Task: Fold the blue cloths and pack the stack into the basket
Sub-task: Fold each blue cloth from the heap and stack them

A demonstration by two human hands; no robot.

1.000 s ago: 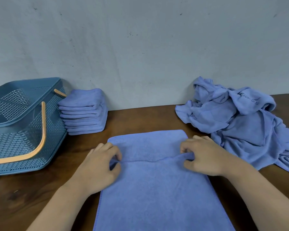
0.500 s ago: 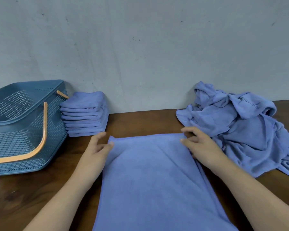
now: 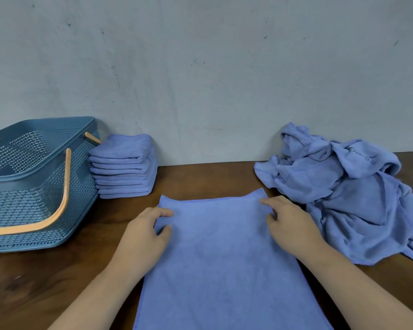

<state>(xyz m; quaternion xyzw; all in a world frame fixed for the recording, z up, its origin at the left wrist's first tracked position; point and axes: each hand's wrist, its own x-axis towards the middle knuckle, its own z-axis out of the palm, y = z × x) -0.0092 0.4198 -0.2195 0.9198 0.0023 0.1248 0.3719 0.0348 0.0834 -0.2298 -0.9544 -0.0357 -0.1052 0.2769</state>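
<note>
While flat — cloth (image 3: 224,253) in both hands (image 3: 143,236) (image 3: 290,226)

Left hand (image 3: 144,236): forefinger and thumb curled, cloth (image 3: 215,246) pinched near its far left corner. Right hand (image 3: 289,225): same pinch, far right corner. Forearms bare, extended.

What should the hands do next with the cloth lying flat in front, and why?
Probably fold the far edge back toward the person: the left hand and right hand pinch the far corners of the flat cloth, which looks much longer than the pieces in the folded stack.
</note>
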